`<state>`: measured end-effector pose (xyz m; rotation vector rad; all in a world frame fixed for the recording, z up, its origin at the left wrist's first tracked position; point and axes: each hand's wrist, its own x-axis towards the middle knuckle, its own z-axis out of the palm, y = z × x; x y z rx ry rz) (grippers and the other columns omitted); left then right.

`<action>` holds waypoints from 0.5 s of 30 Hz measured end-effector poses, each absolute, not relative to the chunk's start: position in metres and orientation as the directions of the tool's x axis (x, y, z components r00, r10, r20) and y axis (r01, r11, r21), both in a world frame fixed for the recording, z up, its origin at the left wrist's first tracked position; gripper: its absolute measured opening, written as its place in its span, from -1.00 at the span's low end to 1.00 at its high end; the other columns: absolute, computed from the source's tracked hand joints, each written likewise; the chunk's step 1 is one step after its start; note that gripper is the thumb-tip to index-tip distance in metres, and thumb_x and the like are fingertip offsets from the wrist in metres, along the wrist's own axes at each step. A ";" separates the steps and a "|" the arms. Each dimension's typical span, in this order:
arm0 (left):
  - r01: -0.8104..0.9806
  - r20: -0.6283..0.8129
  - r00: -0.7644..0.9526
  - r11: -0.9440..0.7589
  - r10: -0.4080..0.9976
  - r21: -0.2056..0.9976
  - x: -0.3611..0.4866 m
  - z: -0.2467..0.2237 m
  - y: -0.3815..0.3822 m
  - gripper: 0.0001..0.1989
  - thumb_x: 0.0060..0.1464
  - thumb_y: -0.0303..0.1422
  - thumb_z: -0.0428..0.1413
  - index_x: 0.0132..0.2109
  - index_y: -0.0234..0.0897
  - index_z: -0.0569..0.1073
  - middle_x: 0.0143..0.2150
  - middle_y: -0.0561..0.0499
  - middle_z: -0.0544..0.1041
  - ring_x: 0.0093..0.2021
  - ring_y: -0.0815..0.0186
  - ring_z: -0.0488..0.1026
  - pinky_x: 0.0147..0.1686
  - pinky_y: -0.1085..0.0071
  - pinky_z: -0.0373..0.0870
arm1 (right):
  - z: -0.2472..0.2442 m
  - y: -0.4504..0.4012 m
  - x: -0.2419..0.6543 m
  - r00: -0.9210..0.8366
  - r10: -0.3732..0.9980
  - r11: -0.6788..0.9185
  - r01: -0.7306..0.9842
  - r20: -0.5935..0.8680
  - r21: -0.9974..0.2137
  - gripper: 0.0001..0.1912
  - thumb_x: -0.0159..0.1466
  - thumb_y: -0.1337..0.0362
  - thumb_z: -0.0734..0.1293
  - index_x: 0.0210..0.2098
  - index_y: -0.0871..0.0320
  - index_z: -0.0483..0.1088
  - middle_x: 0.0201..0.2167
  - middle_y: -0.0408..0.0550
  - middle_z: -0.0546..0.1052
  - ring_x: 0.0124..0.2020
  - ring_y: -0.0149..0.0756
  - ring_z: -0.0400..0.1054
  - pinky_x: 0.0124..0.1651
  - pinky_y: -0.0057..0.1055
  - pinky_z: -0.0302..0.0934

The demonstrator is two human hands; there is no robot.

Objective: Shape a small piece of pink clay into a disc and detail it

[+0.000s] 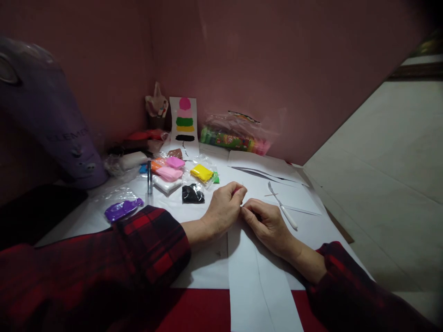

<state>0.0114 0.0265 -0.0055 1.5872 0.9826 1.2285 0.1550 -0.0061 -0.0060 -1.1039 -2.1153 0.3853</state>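
"Well, what is inside the left hand point(221, 210)?"

"Only a small magenta bit point(236, 189), I think modelling clay. The curled fingers hide most of it. It is above the far part of the paper strip point(247, 272)."

"And how would it handle?"

"I judge it light and soft, perhaps a little sticky, so a hard pinch would dent it. Better to take it gently by its sides, with flat fingertips."

"Does the right hand point(266, 221) hold it also?"

"This I cannot tell. Its thumb and forefinger are drawn together, just beside the left hand, over the right edge of the strip. Whether the two hands touch is not clear to me."

"What else is around?"

"To the right of the strip lies a fork point(283, 206), with a thin stick point(271, 194) near its tines. To the left of the strip is a black packet point(193, 194); behind it, a yellow packet point(201, 173). Much farther beyond the strip, leftward, stands a painted card point(173, 115)."
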 end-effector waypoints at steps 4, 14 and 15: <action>0.075 0.284 0.199 -0.303 0.938 0.950 0.012 -0.006 0.027 -0.87 0.09 -0.43 0.01 -0.31 -0.31 0.46 -0.41 0.06 0.44 -0.35 0.35 0.35 -0.28 0.41 0.25 | -0.006 -0.007 0.155 -0.385 0.804 0.592 0.596 0.454 -0.543 -0.72 0.34 0.29 0.19 -0.51 0.15 0.29 -0.55 -0.13 0.34 -0.52 -0.36 0.19 -0.41 -0.39 0.09; 0.116 0.263 0.237 -0.296 0.935 0.948 0.012 -0.005 0.026 -0.87 0.03 -0.47 0.02 -0.35 -0.31 0.47 -0.40 0.04 0.47 -0.32 0.32 0.38 -0.26 0.41 0.28 | -0.006 -0.006 0.155 -0.387 0.797 0.601 0.587 0.463 -0.543 -0.71 0.34 0.30 0.19 -0.53 0.15 0.26 -0.56 -0.14 0.33 -0.52 -0.37 0.17 -0.42 -0.40 0.08; 0.119 0.262 0.237 -0.296 0.935 0.948 0.012 -0.005 0.026 -0.87 0.03 -0.47 0.02 -0.35 -0.30 0.47 -0.40 0.04 0.47 -0.33 0.32 0.38 -0.26 0.41 0.28 | -0.006 -0.007 0.155 -0.388 0.796 0.603 0.585 0.465 -0.542 -0.71 0.34 0.30 0.19 -0.53 0.15 0.26 -0.56 -0.14 0.32 -0.52 -0.37 0.17 -0.42 -0.41 0.08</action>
